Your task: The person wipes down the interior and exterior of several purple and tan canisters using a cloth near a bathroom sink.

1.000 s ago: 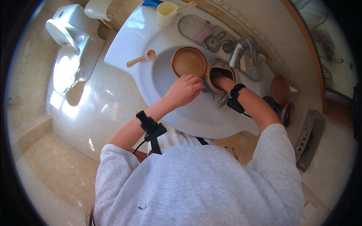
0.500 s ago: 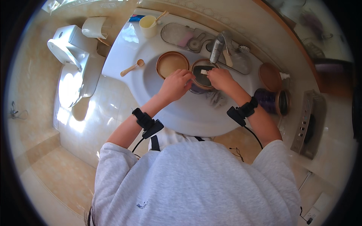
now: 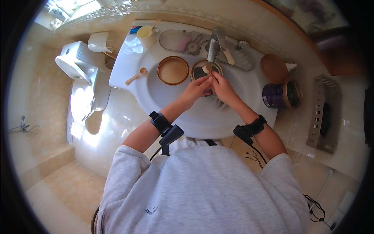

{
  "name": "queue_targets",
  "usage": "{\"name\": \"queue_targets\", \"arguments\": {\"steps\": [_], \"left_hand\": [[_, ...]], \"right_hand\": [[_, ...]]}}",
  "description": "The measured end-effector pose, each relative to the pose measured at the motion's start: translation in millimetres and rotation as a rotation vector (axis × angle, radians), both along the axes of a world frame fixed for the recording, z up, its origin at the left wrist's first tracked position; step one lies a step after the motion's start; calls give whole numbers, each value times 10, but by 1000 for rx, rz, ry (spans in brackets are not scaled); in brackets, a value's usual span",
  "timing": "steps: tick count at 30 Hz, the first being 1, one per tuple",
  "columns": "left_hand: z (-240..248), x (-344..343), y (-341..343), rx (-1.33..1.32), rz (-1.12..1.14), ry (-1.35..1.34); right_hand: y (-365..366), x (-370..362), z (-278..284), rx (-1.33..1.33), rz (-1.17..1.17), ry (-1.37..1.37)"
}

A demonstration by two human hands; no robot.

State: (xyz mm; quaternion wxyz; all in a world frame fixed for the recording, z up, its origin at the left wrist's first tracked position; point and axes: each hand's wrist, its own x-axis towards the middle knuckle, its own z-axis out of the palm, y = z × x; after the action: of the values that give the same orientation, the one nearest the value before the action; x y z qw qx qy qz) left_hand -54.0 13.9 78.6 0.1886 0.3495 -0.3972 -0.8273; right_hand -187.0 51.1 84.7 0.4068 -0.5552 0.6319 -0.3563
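Over the sink basin (image 3: pixel 167 115), my right hand (image 3: pixel 224 89) grips a small tan scoop-like tool (image 3: pixel 207 69), its rounded head raised over an open round can (image 3: pixel 219 72). Close against it, my left hand (image 3: pixel 198 87) has its fingers curled in at the lower end of the handle; what they pinch is hidden. The can stands under the tap (image 3: pixel 214 45), its lower part behind my hands. To its left, also in the basin, rests a shallow round tan lid (image 3: pixel 173 70). A wooden-coloured scoop (image 3: pixel 136 76) lies on the left counter.
A yellow cup (image 3: pixel 146 37) holding a brush stands at the back left. Soap trays (image 3: pixel 169 39) flank the tap. On the right are a brown round lid (image 3: pixel 274 67), a dark purple can (image 3: pixel 274 94) on its side and a plastic basket (image 3: pixel 323 117). Beyond the counter's left stands a toilet (image 3: pixel 83 78).
My hands have come together, the right moving slightly left. The tool has risen out of the can's mouth, its rounded head now pointing up. The whole view has shifted slightly.
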Motion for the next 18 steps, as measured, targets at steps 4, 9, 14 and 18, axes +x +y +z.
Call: {"name": "queue_targets", "arguments": {"steps": [4,9,14,18], "left_hand": [[40,200,-44,-6,48,117],[150,679,-240,-191,291,25],[33,1640,-724,-540,400,-430],[-39,1844,-852,-496,364,-521]], "right_hand": [[-22,192,157,222,34,-401],[-101,557,184,-32,147,-401],[-224,662,147,18,209,-268],[-146,569,38,130,79,-317]]}}
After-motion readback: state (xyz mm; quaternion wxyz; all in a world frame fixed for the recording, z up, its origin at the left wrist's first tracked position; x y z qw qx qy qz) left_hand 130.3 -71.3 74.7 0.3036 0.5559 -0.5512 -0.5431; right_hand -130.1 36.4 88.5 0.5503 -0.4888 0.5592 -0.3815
